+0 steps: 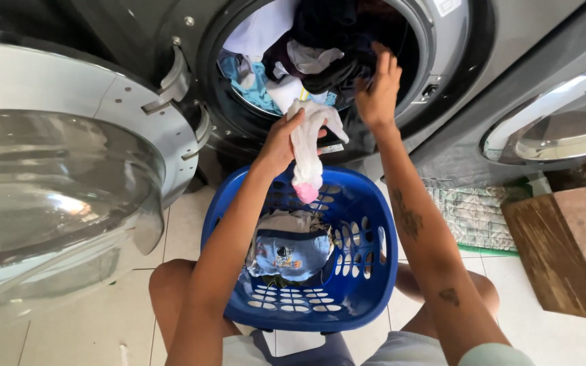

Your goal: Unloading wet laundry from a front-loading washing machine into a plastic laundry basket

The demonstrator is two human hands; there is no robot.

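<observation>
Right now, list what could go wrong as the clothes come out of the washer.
1. The white sock hangs from the left hand over the basket's far rim; released there, it might land on the floor tiles.
2. The right hand reaches into tangled dark clothes; one pull could drag several pieces past the basket.
3. The open washer door stands close by the left arm and may get bumped.
</observation>
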